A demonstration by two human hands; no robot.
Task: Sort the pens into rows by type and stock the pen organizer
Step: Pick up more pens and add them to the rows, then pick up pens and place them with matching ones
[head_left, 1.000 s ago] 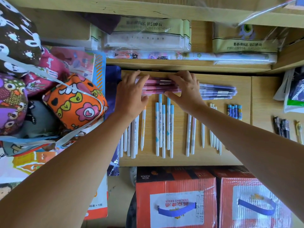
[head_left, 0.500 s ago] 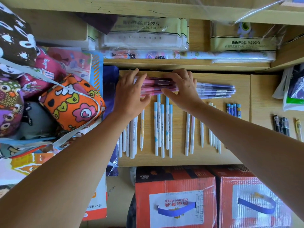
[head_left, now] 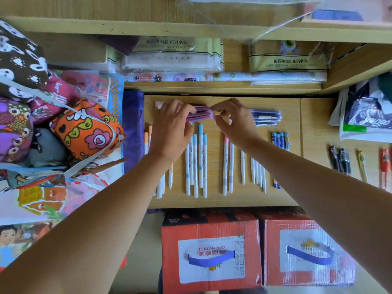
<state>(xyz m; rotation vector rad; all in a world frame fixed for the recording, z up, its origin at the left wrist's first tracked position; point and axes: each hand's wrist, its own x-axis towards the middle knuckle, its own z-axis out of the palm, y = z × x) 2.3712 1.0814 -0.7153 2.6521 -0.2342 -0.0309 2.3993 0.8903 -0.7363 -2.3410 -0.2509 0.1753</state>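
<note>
Both hands on pink pens [head_left: 198, 114] at far edge of table [head_left: 214, 201]. The bundle's long axis runs left-right. Left hand [head_left: 172, 129]: fingers curled over its left part. Right hand [head_left: 234, 122]: fingers pinch its right end. Purple pens [head_left: 266, 117] just beside, same axis. Blue-capped white pens [head_left: 196, 164] lie near-far, caps away.

Bare wood on the shelf board [head_left: 293, 124] right of the short blue pens [head_left: 280, 141], through to the black pens [head_left: 341, 160]. Thin open strip along its near edge, past the white pen rows [head_left: 200, 166]. Far centre taken by pink pens [head_left: 199, 115]. Left blocked by fabric pouches [head_left: 84, 128]; far by packaged stock [head_left: 174, 58] under an upper shelf [head_left: 127, 26]. Near side crowded by red boxes [head_left: 210, 228].
</note>
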